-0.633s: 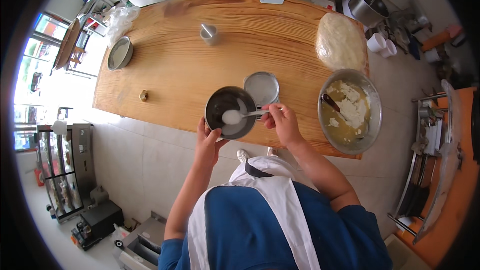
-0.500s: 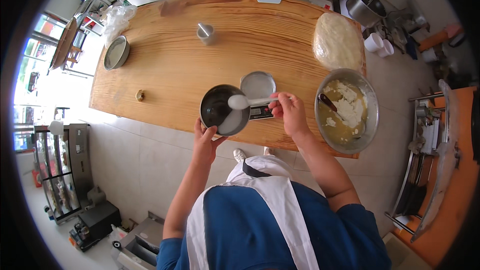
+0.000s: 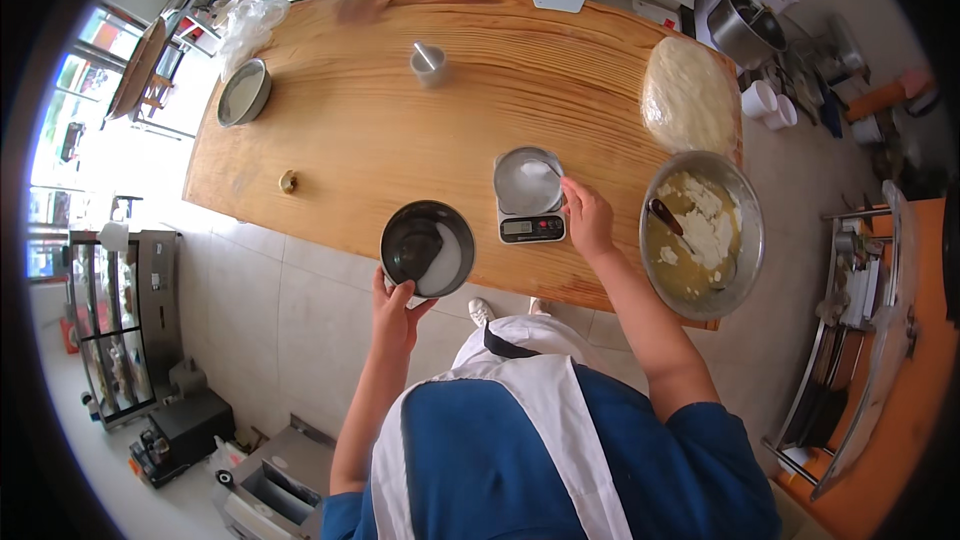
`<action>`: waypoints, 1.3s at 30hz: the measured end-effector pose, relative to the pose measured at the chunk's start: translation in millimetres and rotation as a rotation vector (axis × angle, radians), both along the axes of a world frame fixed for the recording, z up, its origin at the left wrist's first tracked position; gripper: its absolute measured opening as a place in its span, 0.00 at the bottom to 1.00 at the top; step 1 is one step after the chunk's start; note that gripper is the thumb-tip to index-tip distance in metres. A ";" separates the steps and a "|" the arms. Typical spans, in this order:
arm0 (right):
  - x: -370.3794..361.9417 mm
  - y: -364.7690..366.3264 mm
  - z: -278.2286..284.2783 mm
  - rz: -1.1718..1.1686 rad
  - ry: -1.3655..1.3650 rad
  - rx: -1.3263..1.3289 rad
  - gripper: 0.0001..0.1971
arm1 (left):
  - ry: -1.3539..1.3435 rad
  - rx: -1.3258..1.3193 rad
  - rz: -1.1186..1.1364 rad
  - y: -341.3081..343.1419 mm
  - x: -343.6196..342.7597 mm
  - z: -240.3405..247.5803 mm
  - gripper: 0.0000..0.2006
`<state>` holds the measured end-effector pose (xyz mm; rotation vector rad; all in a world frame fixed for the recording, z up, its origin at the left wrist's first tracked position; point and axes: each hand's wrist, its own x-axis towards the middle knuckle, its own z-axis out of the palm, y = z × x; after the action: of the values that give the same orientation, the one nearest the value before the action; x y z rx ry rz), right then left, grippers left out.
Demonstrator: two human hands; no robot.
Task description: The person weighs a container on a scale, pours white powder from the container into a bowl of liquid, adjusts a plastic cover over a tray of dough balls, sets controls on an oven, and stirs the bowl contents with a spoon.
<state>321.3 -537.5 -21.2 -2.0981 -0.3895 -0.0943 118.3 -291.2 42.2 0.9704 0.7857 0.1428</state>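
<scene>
My left hand (image 3: 396,310) grips the rim of a dark-lined metal bowl (image 3: 405,240), tilted near the table's front edge. White grains (image 3: 444,260) have gathered along the bowl's right side. To its right is a digital kitchen scale (image 3: 508,234) with a round shallow metal dish (image 3: 518,202) on its top. My right hand (image 3: 590,217) has its fingers closed on the handle of a spoon (image 3: 551,169), whose bowl end is over the dish. White matter (image 3: 535,168) shows at that end; I cannot tell whether it lies in the spoon or in the dish.
A large metal bowl (image 3: 752,250) of yellowish liquid, white powder and a dark-handled utensil stands at the table's right. Behind it lies plastic-wrapped dough (image 3: 690,95). A small cup (image 3: 428,66), a grey bowl (image 3: 245,93) and a small brownish object (image 3: 288,181) are farther left.
My right hand has carried the spoon from above the held bowl to the scale's dish. The held bowl has moved left and nearer to me, uncovering the scale.
</scene>
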 end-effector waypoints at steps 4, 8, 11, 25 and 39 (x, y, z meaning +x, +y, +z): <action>-11.2 -5.6 25.1 0.127 -0.432 -0.205 0.10 | -0.002 0.035 -0.005 1.5 -4.2 0.2 0.27; -39.6 -2.7 67.9 0.165 -0.178 0.067 0.13 | 0.019 0.084 -0.058 -1.2 -0.4 11.8 0.31; -60.5 9.4 89.8 0.399 -0.127 0.125 0.13 | -0.002 0.162 -0.106 1.8 2.9 8.2 0.36; -71.0 59.2 60.6 0.330 0.466 0.211 0.10 | -0.122 0.501 -0.241 -3.3 17.6 3.9 0.42; -116.3 51.8 56.9 0.136 0.888 0.594 0.13 | -0.050 0.020 -0.232 3.7 0.0 14.6 0.35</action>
<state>205.0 -485.7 35.7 -1.3417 0.0479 0.6983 118.3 -287.5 56.8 1.0653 0.6219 -0.0264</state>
